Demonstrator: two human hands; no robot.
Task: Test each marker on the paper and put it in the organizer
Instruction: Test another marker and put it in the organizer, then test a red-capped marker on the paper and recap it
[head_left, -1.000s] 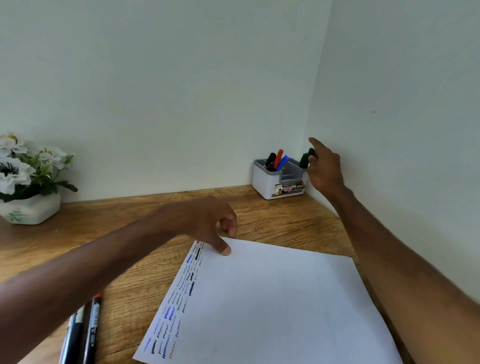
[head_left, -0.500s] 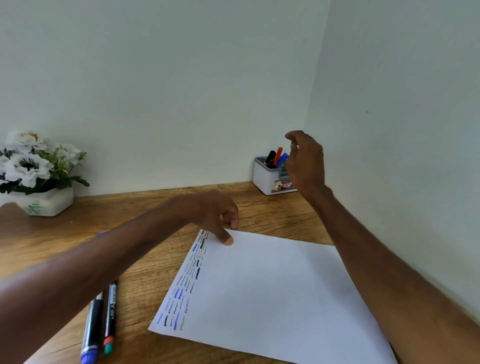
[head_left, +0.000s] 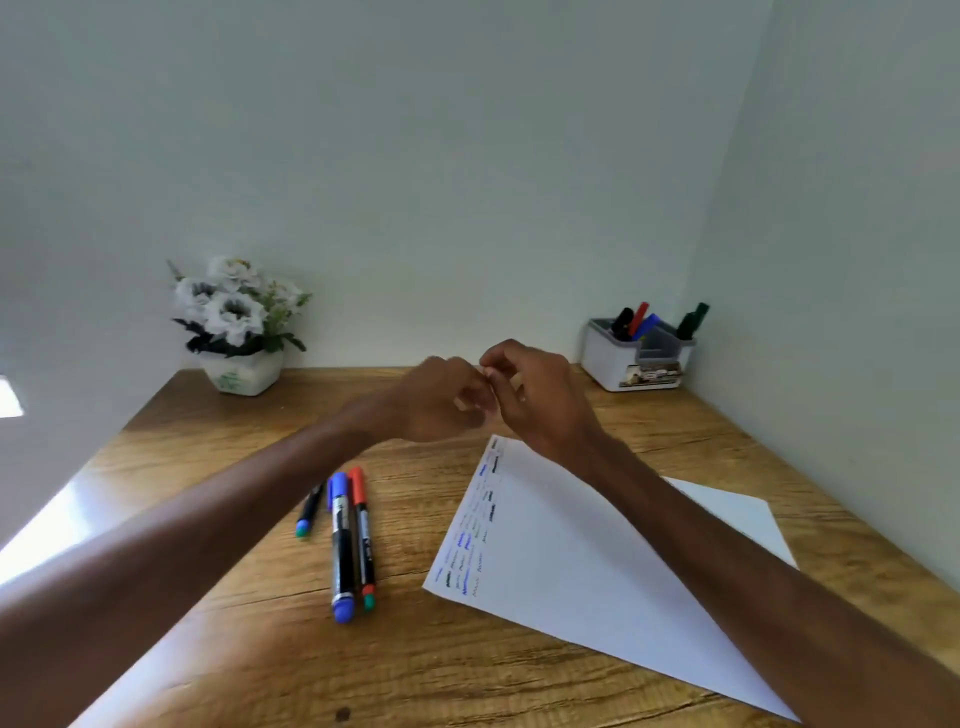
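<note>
A white paper (head_left: 571, 566) lies on the wooden desk, with scribbled test marks along its left edge. Left of it lie three markers: a blue one (head_left: 340, 540), a red-capped one (head_left: 362, 535) and a shorter black one with a green end (head_left: 310, 512). The white organizer (head_left: 605, 364) stands in the back right corner and holds black, red and blue markers plus a green marker (head_left: 693, 319). My left hand (head_left: 441, 402) and my right hand (head_left: 545, 405) meet in the air above the paper's far corner. Their fingers are loosely curled and touch each other. Neither holds anything I can see.
A white pot of white flowers (head_left: 241, 371) stands at the back left against the wall. Walls close the desk at the back and on the right. Bare wood (head_left: 260, 649) shows in front of the markers.
My right hand left the green marker in the organizer and drew back toward me. My left hand lifted off the paper's corner. The two hands now touch.
</note>
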